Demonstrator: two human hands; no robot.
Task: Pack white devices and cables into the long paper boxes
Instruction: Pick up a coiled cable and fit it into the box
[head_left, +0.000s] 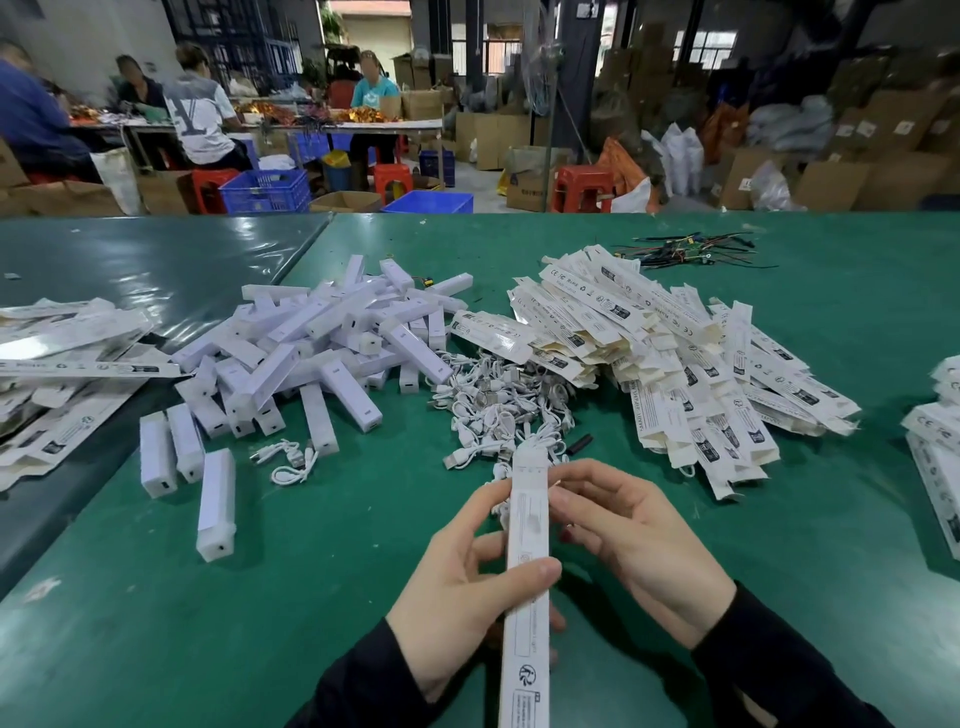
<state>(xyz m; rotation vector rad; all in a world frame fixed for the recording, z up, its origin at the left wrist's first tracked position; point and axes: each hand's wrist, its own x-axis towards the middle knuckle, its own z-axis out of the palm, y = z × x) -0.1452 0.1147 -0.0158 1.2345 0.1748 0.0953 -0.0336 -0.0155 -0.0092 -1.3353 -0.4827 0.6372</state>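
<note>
White paper box, long, printed, held above green table at near centre. Long axis running almost straight away from the body, near end low at the frame's bottom edge, far end raised toward the cable heap.

Left hand: curled round the box's middle, thumb laid across the top face, fingers wrapped behind from the left. Bearing the weight.

Right hand: just right of the upper half of the box, fingers loosely bent, tips touching or nearly touching the right edge near the far end; cannot tell whether actually pinching. Nothing else held.

Far end of box: nearer to the right fingertips than to the left; appears the end to be worked, judged either for closing the flap or for feeding contents. Whether a device already sits inside: not visible. A loop of white cable showing at the box's left edge near the left fingers; inside or outside the box, cannot tell.

Stock, by position:
- White devices, heaped left of centre, several loose ones nearer on the left.
- Cables, small heap directly beyond the box's far end.
- Flat unfilled boxes, heaped to the right, within reach of the right hand.
- Further boxes at far left.
</note>
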